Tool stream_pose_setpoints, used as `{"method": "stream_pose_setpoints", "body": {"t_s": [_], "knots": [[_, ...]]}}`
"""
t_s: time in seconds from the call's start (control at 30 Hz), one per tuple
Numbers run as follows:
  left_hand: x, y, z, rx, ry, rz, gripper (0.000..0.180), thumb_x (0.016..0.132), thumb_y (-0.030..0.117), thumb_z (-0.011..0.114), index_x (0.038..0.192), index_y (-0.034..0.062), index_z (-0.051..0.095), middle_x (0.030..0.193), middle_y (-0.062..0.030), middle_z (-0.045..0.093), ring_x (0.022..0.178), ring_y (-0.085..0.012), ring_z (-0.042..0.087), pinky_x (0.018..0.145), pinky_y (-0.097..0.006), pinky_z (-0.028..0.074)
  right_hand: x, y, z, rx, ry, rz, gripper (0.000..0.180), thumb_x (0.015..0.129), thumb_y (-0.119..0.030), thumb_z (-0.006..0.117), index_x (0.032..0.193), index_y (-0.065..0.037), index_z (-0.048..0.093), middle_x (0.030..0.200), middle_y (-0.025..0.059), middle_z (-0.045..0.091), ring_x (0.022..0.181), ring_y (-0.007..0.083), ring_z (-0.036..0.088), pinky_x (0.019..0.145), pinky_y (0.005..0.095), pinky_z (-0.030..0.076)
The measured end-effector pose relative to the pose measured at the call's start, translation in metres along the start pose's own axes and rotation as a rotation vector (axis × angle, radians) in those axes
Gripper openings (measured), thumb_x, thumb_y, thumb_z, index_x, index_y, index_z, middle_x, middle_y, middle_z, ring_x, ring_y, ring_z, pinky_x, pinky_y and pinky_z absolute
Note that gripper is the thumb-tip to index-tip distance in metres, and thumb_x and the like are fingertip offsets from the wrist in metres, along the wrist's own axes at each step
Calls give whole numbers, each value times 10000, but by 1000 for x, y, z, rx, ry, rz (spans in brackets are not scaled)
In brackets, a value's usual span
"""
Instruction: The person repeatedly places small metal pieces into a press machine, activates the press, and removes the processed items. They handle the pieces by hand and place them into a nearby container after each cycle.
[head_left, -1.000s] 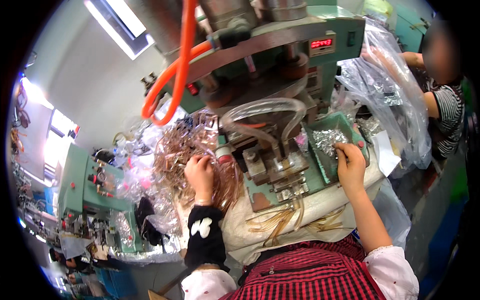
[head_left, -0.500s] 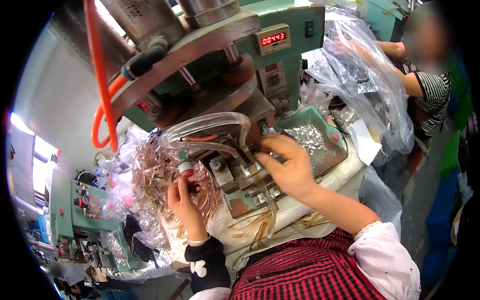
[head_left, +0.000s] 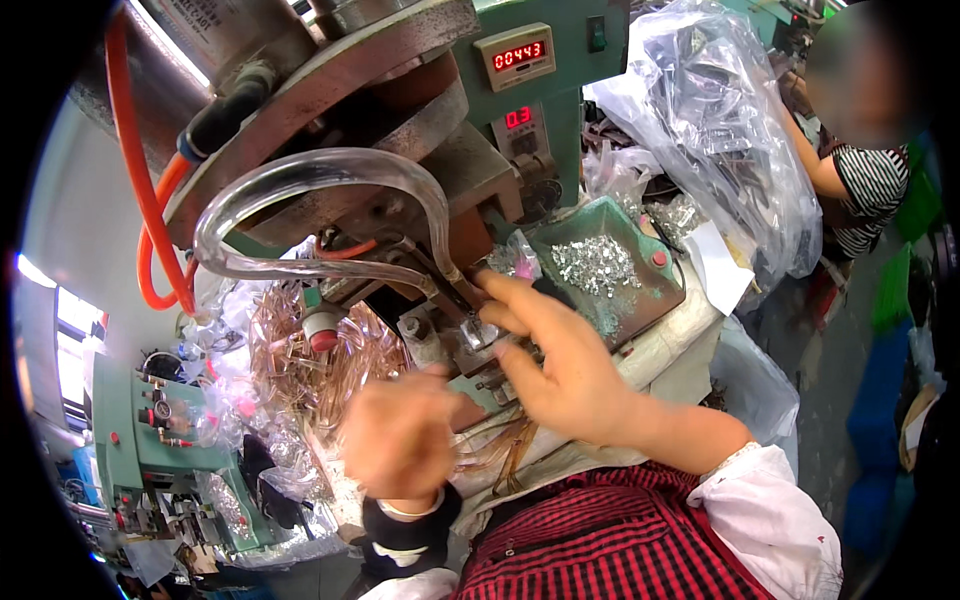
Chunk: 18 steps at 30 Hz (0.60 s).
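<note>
My right hand (head_left: 565, 365) reaches over the metal fixture of a green press, thumb and fingers apart around a small shiny metal block (head_left: 478, 332) at its middle. Its fingertips are at the fixture's edge; nothing held shows between them. Smeared by motion, my left hand (head_left: 400, 435) is at the fixture's near left side, its fingers unreadable. Beyond that hand stands a red push button (head_left: 321, 332) in a pale collar. A clear bent tube (head_left: 320, 165) loops down to the fixture, next to my right fingertips. The press head (head_left: 330, 110) hangs above.
A green tray (head_left: 640, 230) of small silvery pieces stands right of the press. Tangled copper-coloured strips (head_left: 300, 360) lie on the left. Several thin strips (head_left: 510, 450) hang at the near edge. Behind clear plastic sheeting (head_left: 715, 120), a person in a striped sleeve (head_left: 870, 190) works.
My left hand has left the red button and moved nearer the fixture. My right fingers have spread around the metal block. The tube's loop bulges more, and a second red display is lit.
</note>
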<state>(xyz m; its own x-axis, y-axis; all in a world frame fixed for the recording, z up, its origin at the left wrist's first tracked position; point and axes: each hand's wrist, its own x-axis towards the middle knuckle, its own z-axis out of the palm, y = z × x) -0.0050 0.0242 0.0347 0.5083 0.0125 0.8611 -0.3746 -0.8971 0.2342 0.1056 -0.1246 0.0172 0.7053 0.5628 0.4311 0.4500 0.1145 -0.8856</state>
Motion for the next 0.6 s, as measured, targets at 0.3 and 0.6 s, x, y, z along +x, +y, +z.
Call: {"method": "stream_pose_setpoints", "body": {"t_s": [0.3,0.6], "knots": [[-18,-7,45,58,-130,253,275,704,26,872,938,77,737,931,-103,751,560,-144,600,471,-274,412,3,126,-92,-75,670,86,497,919,66,529,1402,-48,541,1255,144,643,1153,228,626,1052,343,444],[-22,-3,45,41,-90,168,265,706,23,859,942,70,749,960,-111,763,584,-168,615,487,-288,444,-36,111,-85,-838,232,127,107,744,-68,779,837,-97,735,930,68,597,983,297,570,843,407,477]]}}
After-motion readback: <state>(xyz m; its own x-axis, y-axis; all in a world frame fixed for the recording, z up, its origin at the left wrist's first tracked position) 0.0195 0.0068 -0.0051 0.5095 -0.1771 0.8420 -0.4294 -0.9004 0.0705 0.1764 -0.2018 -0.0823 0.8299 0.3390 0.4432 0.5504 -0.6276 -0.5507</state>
